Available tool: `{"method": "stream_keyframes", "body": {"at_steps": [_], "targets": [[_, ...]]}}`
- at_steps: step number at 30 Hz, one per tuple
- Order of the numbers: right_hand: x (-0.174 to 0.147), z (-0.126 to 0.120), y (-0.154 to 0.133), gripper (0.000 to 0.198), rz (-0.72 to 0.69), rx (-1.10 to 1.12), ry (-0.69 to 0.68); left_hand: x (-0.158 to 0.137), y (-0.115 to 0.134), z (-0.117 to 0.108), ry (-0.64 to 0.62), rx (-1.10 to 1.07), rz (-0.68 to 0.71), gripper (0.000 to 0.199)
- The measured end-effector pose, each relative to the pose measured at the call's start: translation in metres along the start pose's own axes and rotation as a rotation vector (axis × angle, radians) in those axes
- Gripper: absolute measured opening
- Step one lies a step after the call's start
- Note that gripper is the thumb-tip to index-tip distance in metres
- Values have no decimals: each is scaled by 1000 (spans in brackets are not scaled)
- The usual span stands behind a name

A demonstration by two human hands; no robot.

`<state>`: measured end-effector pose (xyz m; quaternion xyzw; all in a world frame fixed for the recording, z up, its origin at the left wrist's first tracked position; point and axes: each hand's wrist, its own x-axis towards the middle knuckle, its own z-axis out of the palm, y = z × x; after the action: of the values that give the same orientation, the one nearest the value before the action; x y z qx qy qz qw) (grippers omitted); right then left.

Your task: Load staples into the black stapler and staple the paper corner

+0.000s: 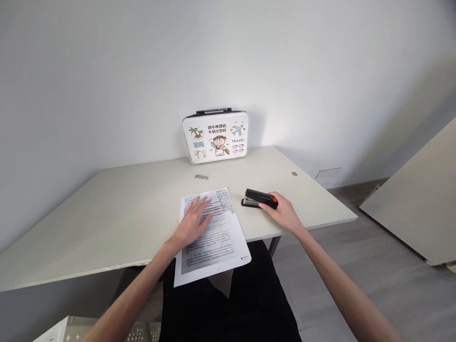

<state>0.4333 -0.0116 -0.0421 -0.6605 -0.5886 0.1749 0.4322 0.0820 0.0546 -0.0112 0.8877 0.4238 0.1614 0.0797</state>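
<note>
My left hand [195, 221] lies flat with fingers spread on a printed sheet of paper [217, 242]. The sheet rests on the table and its lower part hangs past the front edge, over my lap. To the right of the paper, my right hand [284, 211] grips the rear end of a black stapler [260, 197] with an orange-red part near the back. The stapler's front points left, and its arm is raised a little from its base. Whether more sheets lie under the top one, I cannot tell.
A white case [217, 137] with cartoon prints stands against the wall at the back of the table [117, 209]. Several staple strips [201, 176] lie in front of it. Another small strip [294, 174] is near the right edge. A white panel [416, 199] stands beyond on the right.
</note>
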Motion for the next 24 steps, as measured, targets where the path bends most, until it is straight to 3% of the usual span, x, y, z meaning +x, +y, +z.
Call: {"method": "stream_keyframes", "body": {"at_steps": [5, 11, 18, 24], "targets": [[0, 0, 0, 44, 19, -8, 21, -46, -36, -30, 33, -13, -48, 63], [-1, 2, 0, 44, -3, 1, 21, -82, -31, -45, -11, -35, -16, 59], [-5, 2, 3, 44, 48, 21, 44, -93, -21, -37, -93, 23, 68, 68], [-6, -2, -4, 47, 149, 64, 165, -81, -20, -33, -120, 58, 68, 78]]}}
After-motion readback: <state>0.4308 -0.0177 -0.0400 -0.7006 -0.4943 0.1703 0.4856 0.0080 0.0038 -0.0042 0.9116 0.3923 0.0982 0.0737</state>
